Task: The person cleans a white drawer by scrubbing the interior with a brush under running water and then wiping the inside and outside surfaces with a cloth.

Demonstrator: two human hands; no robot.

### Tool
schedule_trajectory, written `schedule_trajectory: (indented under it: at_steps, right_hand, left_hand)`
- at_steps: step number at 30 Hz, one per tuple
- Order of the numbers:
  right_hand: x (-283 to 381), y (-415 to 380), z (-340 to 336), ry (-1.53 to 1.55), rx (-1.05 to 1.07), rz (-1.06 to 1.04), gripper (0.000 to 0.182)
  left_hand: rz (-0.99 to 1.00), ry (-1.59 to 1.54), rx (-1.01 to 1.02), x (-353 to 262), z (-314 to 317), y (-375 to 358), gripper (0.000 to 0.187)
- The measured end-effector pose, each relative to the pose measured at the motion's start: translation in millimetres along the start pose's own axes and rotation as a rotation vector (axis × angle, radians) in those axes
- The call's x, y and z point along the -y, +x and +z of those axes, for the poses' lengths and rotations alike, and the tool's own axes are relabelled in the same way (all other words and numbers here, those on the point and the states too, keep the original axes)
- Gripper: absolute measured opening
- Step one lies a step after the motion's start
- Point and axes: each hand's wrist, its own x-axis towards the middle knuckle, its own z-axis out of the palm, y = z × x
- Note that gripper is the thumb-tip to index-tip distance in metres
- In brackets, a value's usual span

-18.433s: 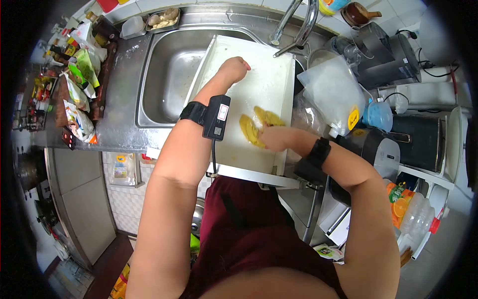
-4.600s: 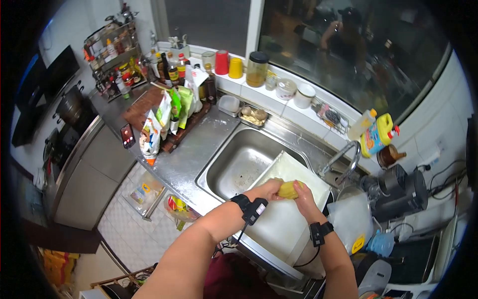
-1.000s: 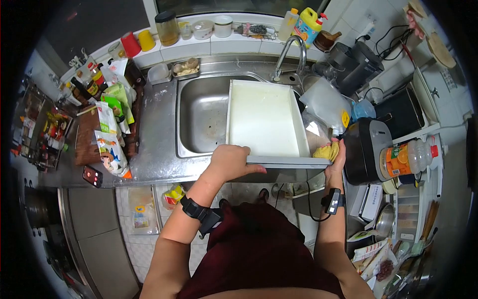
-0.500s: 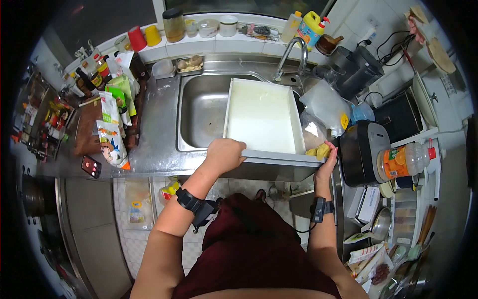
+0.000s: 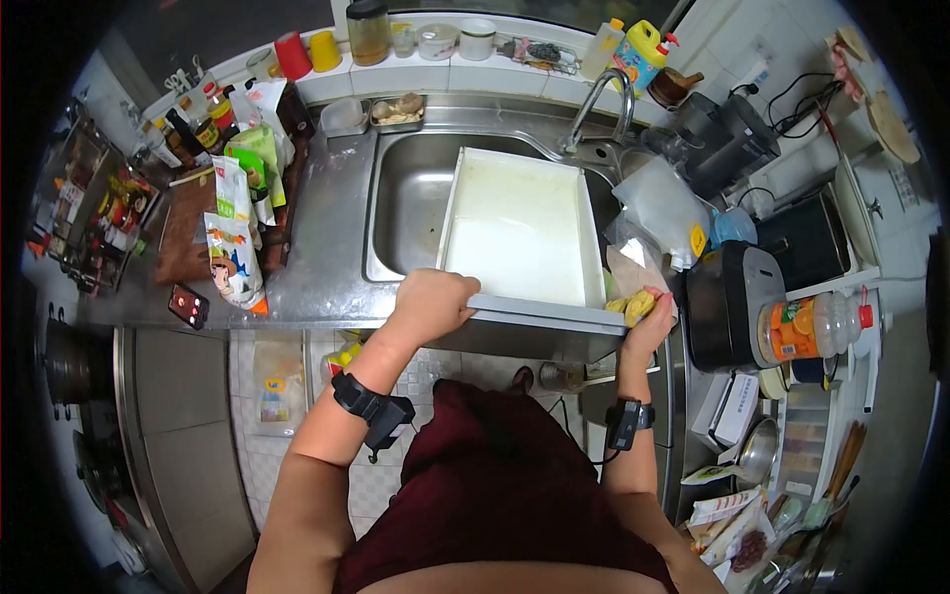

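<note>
A white drawer point(image 5: 524, 230) with a grey metal front lies tilted across the right part of the steel sink point(image 5: 404, 213), its inside facing up. My left hand point(image 5: 432, 305) is closed over the left part of the drawer's front edge, thumb on top. At the right front corner, my right hand point(image 5: 650, 331) has its fingers around a crumpled yellow cloth point(image 5: 631, 306) pressed near the drawer's end. Part of that hand's grip is hidden by the cloth and the corner. Wet streaks glint on the drawer's bottom.
Right of the sink stand a clear plastic bag point(image 5: 665, 210), a black appliance point(image 5: 727, 307) and a large juice bottle point(image 5: 807, 330). The faucet point(image 5: 604, 104) rises behind the drawer. On the left counter lie a phone point(image 5: 188, 306) and several food bags point(image 5: 233, 257).
The drawer has shifted slightly left over the sink, and both hands have moved along with it. My view has turned a little. The yellow cloth stays in my right hand.
</note>
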Motion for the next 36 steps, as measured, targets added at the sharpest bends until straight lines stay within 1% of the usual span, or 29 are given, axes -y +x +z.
schedule_trajectory:
  at_steps: [2, 5, 8, 11, 14, 15, 18, 19, 22, 23, 26, 27, 30, 32, 35, 36]
  right_hand:
    - [9, -10, 4, -0.036, -0.018, 0.0, 0.042]
    - [9, -20, 10, 0.086, -0.047, 0.033, 0.039]
    - [20, -28, 18, 0.124, -0.077, 0.053, 0.042]
    - [12, -31, 19, 0.211, -0.027, 0.106, 0.039]
    - [4, -28, 13, 0.268, 0.058, 0.102, 0.029]
    - [6, -26, 9, 0.285, 0.103, 0.157, 0.026]
    - [14, -19, -3, 0.747, 0.115, 0.584, 0.028]
    - [2, -12, -14, 0.87, 0.182, 0.695, 0.027]
    - [-56, 4, -18, 0.928, 0.199, 0.916, 0.026]
    - [-77, 7, -17, 0.895, 0.186, 0.987, 0.033]
    - [-101, 2, -8, 0.792, 0.414, 1.185, 0.034]
    - [-145, 3, -2, 0.845, 0.484, 1.185, 0.039]
    - [-129, -14, 9, 0.738, 0.448, 1.285, 0.043]
    - [-133, -14, 9, 0.754, 0.521, 1.246, 0.044]
    - [-135, -20, 19, 0.812, 0.642, 1.251, 0.047]
    - [-133, -21, 21, 0.82, 0.64, 1.278, 0.046]
  left_hand:
    - [0.009, 0.005, -0.012, 7, -1, -3, 0.018]
    - [0.021, 0.023, 0.015, 18, -2, -7, 0.018]
    - [0.032, 0.034, 0.01, 27, -3, -8, 0.018]
    - [0.041, 0.053, 0.012, 30, -7, -8, 0.017]
    - [0.045, 0.049, 0.022, 32, -9, -7, 0.017]
    - [0.042, 0.032, 0.02, 32, -8, -7, 0.017]
    - [0.035, 0.022, 0.01, 30, -6, -6, 0.016]
    - [0.034, 0.027, 0.012, 28, -6, -6, 0.016]
    - [0.043, 0.03, 0.002, 26, -7, -4, 0.015]
    - [0.044, 0.029, -0.004, 26, -7, -4, 0.015]
    - [0.036, 0.057, 0.021, 26, -7, -3, 0.017]
    - [0.044, 0.052, 0.017, 27, -7, -2, 0.016]
    - [0.052, 0.036, 0.022, 28, -7, -4, 0.015]
    - [0.05, 0.036, 0.031, 29, -10, -3, 0.014]
    - [0.04, 0.041, 0.063, 25, -10, -3, 0.02]
    - [0.023, 0.049, 0.092, 18, -16, -3, 0.022]
